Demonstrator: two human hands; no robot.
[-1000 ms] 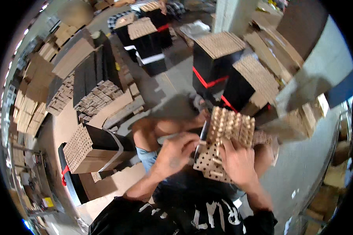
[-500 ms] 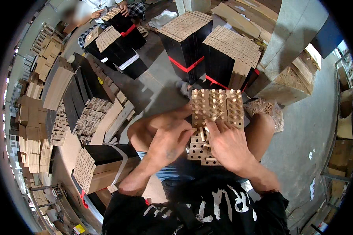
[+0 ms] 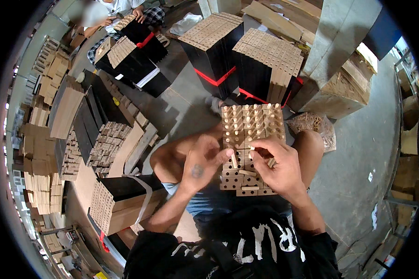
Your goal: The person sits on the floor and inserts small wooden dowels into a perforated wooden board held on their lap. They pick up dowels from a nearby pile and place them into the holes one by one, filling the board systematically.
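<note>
A stack of drilled wooden blocks (image 3: 230,183) rests between my knees, with several short wooden dowels (image 3: 253,119) standing in the holes of its far part. My right hand (image 3: 281,167) is over the stack's right side, its index finger and thumb closed about a small wooden dowel (image 3: 252,148). Another pale dowel (image 3: 271,162) shows beneath its curled fingers. At the left edge, my left hand (image 3: 201,162) has its thumb stretched apart from the bent fingers. Its thumb tip is beside a loose dowel (image 3: 233,161) on the blocks. More loose dowels (image 3: 247,172) lie across the near holes.
A clear bag of dowels (image 3: 319,128) sits by my right knee. Ahead stand black-sided stacks (image 3: 214,60) of drilled boards with red straps; another strapped bundle (image 3: 118,204) is at left. Piled boards (image 3: 109,139) lie further left. A concrete pillar (image 3: 337,46) rises ahead right; another person (image 3: 121,9) sits far left.
My left thumb and fingers have spread apart and drawn slightly back. The right hand has turned, with its fingertips and a dowel now visible. The whole view has shifted slightly.
</note>
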